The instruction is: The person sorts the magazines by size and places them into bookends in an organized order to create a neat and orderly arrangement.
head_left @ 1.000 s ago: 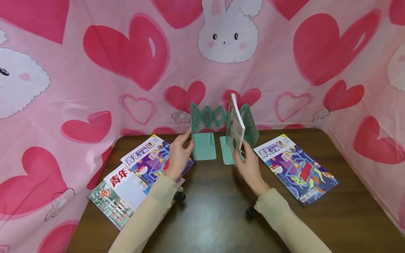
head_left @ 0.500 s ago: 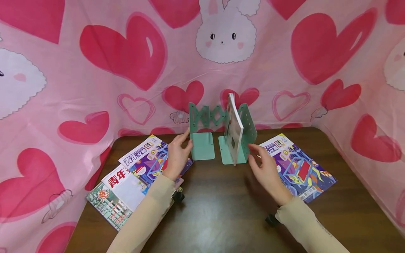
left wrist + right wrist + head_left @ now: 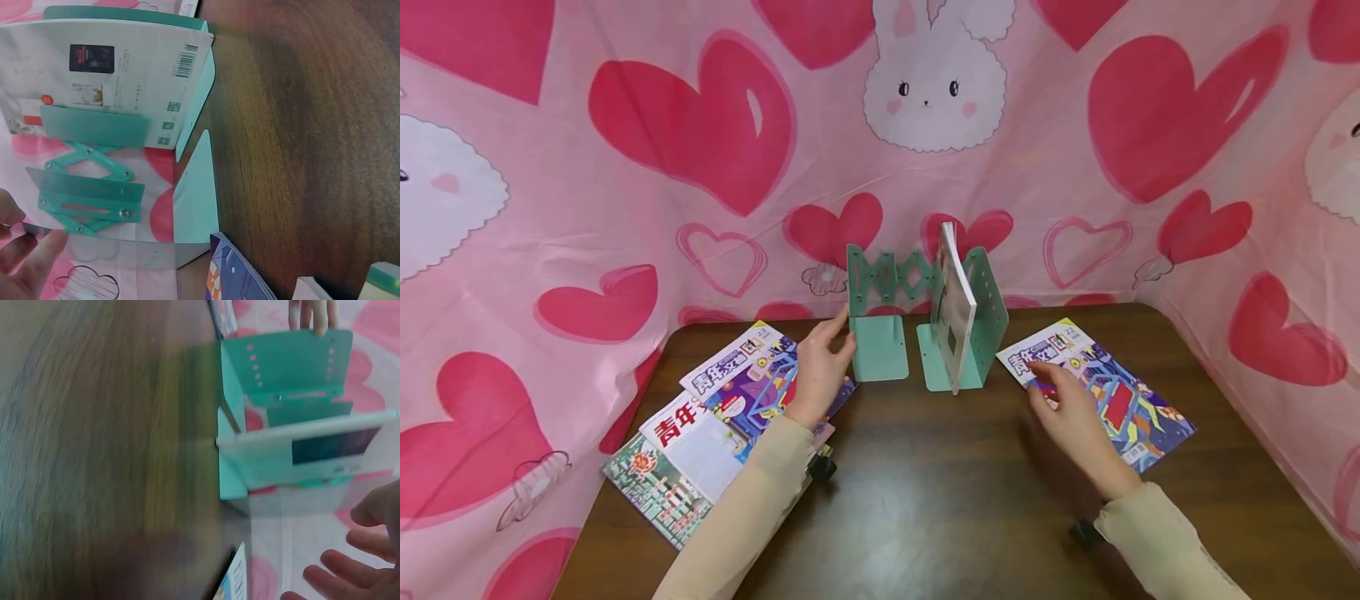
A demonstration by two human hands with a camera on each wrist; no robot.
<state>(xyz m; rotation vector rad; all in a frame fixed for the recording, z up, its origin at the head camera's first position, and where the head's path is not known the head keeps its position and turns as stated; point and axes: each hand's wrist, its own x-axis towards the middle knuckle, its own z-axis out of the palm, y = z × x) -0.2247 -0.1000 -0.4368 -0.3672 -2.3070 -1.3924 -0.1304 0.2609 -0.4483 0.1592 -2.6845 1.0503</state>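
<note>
A green expandable bookend rack [image 3: 880, 350] with a lattice back stands at the far side of the table. My left hand [image 3: 822, 371] pinches the front edge of its left panel; thumb and fingers lie on both sides of that edge in the left wrist view. One magazine [image 3: 957, 321] stands upright, slightly tilted, on the right base plate beside the right panel. Its pale back cover [image 3: 140, 62] with barcode faces left. My right hand [image 3: 1078, 429] holds nothing, fingers loosely bent and spread, and overlaps a purple magazine [image 3: 1153, 417] on the right of the table.
Several magazines [image 3: 700, 450] lie fanned and overlapping at the left, partly under my left forearm. Behind the dark wooden table [image 3: 925, 500] hangs a pink cloth [image 3: 1045, 167] printed with hearts and rabbits, close behind the rack.
My right hand has let go of the standing magazine and moved right, toward the purple magazine. The standing magazine stays upright in the rack. My left hand keeps its grip.
</note>
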